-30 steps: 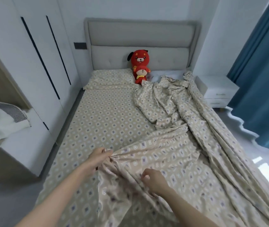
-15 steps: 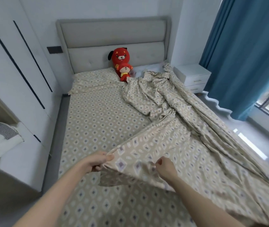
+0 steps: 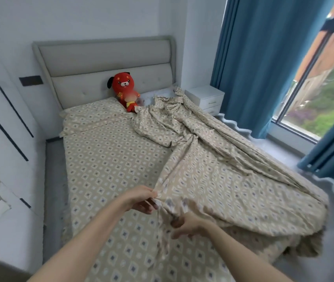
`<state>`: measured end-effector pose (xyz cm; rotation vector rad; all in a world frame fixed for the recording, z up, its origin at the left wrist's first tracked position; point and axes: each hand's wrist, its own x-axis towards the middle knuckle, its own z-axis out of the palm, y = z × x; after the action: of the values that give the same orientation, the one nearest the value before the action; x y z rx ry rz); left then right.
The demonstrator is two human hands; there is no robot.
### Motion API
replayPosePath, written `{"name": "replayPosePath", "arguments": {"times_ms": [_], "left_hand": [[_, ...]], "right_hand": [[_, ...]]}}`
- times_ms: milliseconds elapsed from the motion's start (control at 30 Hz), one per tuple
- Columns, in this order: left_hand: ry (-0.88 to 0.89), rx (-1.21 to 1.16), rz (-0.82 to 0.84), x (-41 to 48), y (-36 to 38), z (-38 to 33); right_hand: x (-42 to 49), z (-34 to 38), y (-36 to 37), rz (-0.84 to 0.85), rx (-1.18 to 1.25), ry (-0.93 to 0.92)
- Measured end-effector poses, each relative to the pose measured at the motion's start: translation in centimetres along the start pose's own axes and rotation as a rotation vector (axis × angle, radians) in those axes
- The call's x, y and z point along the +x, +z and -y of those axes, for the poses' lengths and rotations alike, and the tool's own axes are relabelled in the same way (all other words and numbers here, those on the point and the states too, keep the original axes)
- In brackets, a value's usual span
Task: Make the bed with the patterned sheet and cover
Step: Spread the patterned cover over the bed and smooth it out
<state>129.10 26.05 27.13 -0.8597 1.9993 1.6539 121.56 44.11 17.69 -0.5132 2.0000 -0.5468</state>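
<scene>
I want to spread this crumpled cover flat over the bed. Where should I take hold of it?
By its near edge, from the foot end, as the left hand and right hand do: that edge of the cover is loose, while the rest is bunched rightward.

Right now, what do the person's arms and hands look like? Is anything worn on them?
The left forearm and the right forearm are bare as far as the picture shows, with no sleeves. The left hand and the right hand wear no gloves; I see no watch, bracelet or ring.
</scene>
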Motion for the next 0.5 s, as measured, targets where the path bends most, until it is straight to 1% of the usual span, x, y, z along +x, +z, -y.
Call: {"name": "replayPosePath", "arguments": {"times_ms": [133, 200, 300, 400, 500], "left_hand": [[0.058, 0.145, 0.106, -3.2, -0.1, 1.0], [0.089, 0.159, 0.139, -4.5, 0.1, 1.3], [0.142, 0.139, 0.181, -7.3, -0.2, 1.2], [0.167, 0.121, 0.169, -9.0, -0.6, 1.3], [0.167, 0.116, 0.158, -10.1, -0.9, 1.7]], "right_hand": [[-3.2, 0.9, 6.1, -0.276, 0.16, 0.026], [-4.1, 1.5, 8.4, -0.344, 0.173, 0.046], [-5.8, 3.0, 11.5, -0.499, 0.303, 0.051], [-6.7, 4.3, 13.4, -0.666, 0.421, 0.074], [-7.6, 5.7, 14.2, -0.822, 0.402, 0.112]]}}
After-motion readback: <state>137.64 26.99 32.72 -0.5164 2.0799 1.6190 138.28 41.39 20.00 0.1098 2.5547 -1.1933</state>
